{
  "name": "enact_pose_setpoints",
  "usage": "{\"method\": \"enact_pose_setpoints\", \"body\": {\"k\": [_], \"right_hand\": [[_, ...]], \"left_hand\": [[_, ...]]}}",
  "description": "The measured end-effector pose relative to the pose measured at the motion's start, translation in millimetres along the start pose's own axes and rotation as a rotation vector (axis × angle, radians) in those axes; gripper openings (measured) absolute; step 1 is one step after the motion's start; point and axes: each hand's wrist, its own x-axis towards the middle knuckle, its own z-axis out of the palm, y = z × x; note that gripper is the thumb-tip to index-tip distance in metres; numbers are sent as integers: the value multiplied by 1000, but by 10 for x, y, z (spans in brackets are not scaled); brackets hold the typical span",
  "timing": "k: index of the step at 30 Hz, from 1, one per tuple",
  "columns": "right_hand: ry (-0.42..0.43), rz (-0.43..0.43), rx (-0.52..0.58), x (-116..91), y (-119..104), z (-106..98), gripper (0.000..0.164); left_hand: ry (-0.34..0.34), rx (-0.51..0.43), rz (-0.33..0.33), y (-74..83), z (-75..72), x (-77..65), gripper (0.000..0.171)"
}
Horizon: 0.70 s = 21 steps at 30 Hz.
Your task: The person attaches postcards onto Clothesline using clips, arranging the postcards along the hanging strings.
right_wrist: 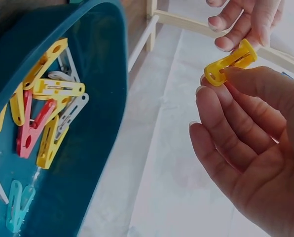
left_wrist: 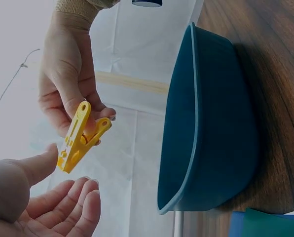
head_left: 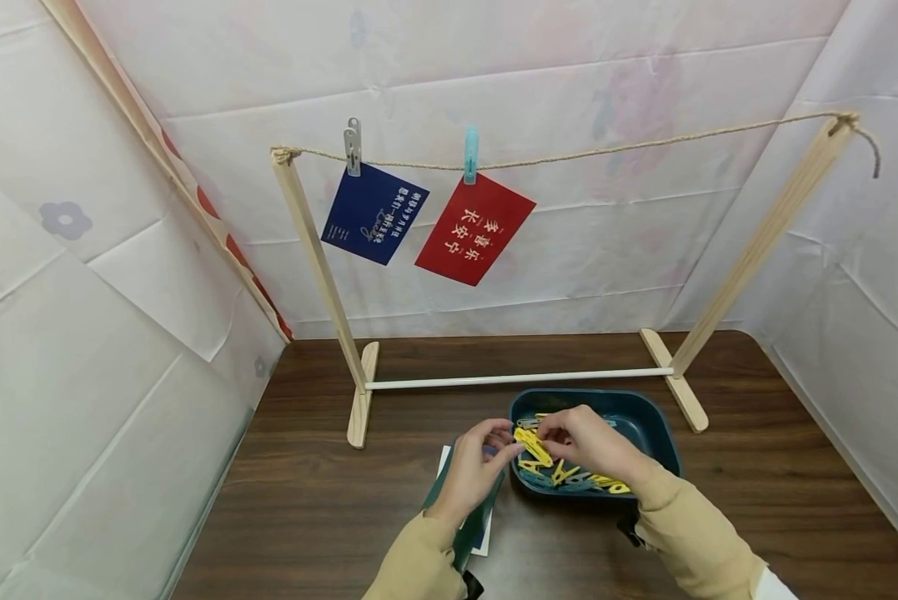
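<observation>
Between thumb and fingers my right hand [head_left: 593, 443] pinches a yellow clothespin [left_wrist: 77, 142] over the near left part of a dark teal bin [head_left: 662, 437]. My left hand [head_left: 469, 467] is just left of it, fingers spread loosely, its thumb tip right at the clothespin's end in the left wrist view. Inside the bin lie several loose clothespins [right_wrist: 59, 88], yellow, red, grey and teal. Beneath my left hand, a stack of cards [head_left: 467, 537] rests on the table, partly hidden by the hand and sleeve.
Behind the bin stands a wooden frame [head_left: 764, 242] with a rope [head_left: 606, 152] strung across its top. A grey clothespin [head_left: 353, 148] holds a blue card [head_left: 373, 212] on the rope; a light blue clothespin [head_left: 471, 156] holds a red card [head_left: 474, 229]. A white rod [head_left: 516, 380] joins the feet.
</observation>
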Motion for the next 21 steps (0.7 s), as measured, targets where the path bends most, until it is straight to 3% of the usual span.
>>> {"method": "enact_pose_setpoints", "body": {"k": [11,18,21], "right_hand": [[-12,-68,-31,-30,-117,-20,11],[-17,-89,-27,-41,-156,-42,10],[-16,-92,-31,-42,-166,-46,9]], "left_hand": [[13,-38,34,69,1,-76,26],[21,-64,40,397,-87,-166,17],[28,-56,36,465,-104,-187,16]]}}
